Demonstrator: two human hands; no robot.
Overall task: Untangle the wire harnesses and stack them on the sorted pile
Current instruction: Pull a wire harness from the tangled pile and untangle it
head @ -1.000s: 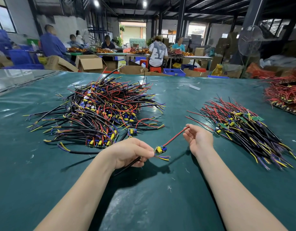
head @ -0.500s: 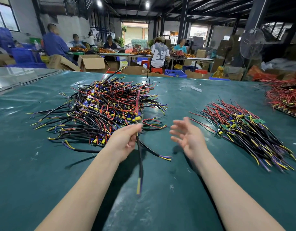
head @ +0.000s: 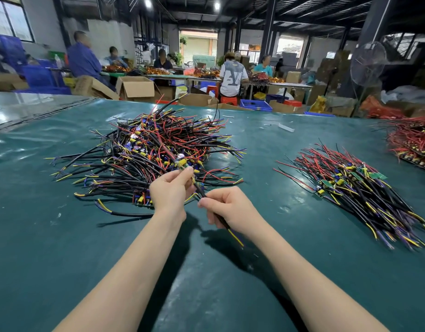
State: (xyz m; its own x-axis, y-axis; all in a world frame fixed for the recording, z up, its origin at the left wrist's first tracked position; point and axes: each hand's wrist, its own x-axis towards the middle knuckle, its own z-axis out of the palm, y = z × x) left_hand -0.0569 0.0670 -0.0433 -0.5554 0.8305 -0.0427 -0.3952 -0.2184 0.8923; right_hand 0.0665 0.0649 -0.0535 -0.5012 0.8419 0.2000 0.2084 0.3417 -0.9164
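Left hand (head: pixel 169 191) pinches a single wire harness (head: pixel 182 162) just below its yellow component, while the right hand (head: pixel 231 209) closes round the black cable lower down, the yellow-tipped end poking out beneath the palm. The harness is held in the air above the near middle of the bench (head: pixel 63 248), its red lead slanting up across the tangled heap. That tangled heap (head: pixel 139 149) of black, red and yellow wires fills the bench's left half and is large. One loose black cable (head: pixel 125 213) curls on the green surface just beside the left wrist. To the right, well apart, the sorted pile (head: pixel 357 188) lies with its wires roughly parallel and looks the smaller of the two, so the job appears well short of done. Whether the red lead is free of the heap cannot be told; it could snag as the harness is carried right. At the far right edge sits a separate red-wired heap (head: pixel 412 140). Beyond the far edge are seated workers, cardboard boxes (head: pixel 134 88) and a standing fan (head: pixel 368 63).
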